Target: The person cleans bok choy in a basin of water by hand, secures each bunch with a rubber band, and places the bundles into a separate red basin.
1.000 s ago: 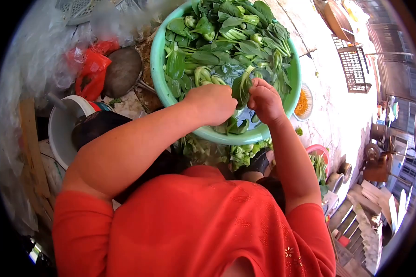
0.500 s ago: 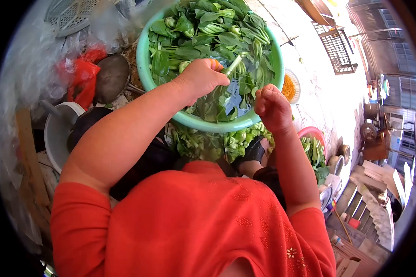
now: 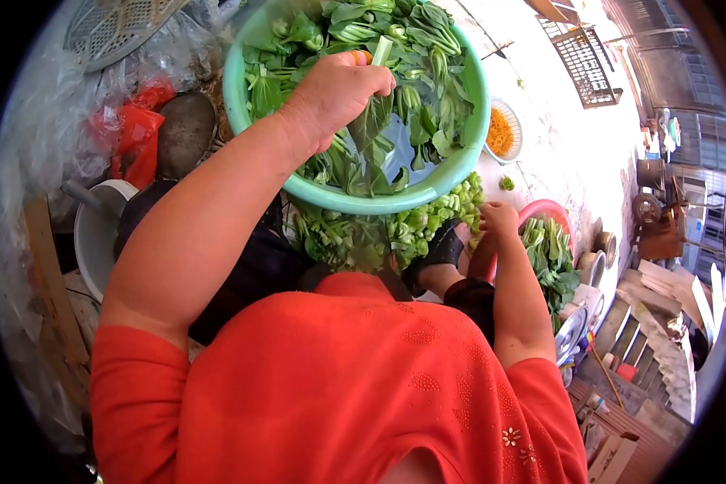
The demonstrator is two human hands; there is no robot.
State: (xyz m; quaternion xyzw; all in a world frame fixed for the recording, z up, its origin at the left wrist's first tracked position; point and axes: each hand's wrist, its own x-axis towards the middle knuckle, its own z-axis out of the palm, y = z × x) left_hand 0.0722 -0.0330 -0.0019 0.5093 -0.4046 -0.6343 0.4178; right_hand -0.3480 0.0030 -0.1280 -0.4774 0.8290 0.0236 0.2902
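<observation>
My left hand (image 3: 339,95) is closed on a bok choy (image 3: 369,133) over the large green basin (image 3: 355,203). The pale stalk end (image 3: 381,52) sticks up past my fingers, and the leaves hang toward the water. Something orange (image 3: 361,58) shows at those fingers. More bok choy (image 3: 286,68) crowds the basin. My right hand (image 3: 498,219) is lower, beside the left rim of the pink basin (image 3: 550,210), its fingers bunched together and partly hidden; I cannot tell what they hold, if anything. Loose greens (image 3: 544,254) fill the pink basin.
Trimmed green pieces (image 3: 427,230) lie on the ground between basin and feet. A clear bowl of orange shreds (image 3: 500,133) sits right of the basin. On the left are a white bucket (image 3: 97,242), a red bag (image 3: 137,141) and plastic sheeting. A dark crate (image 3: 585,68) stands upper right.
My left hand has risen up and left with the bok choy, whose stalk end now points upward. My right hand has moved down and right, from the green basin's rim toward the pink basin.
</observation>
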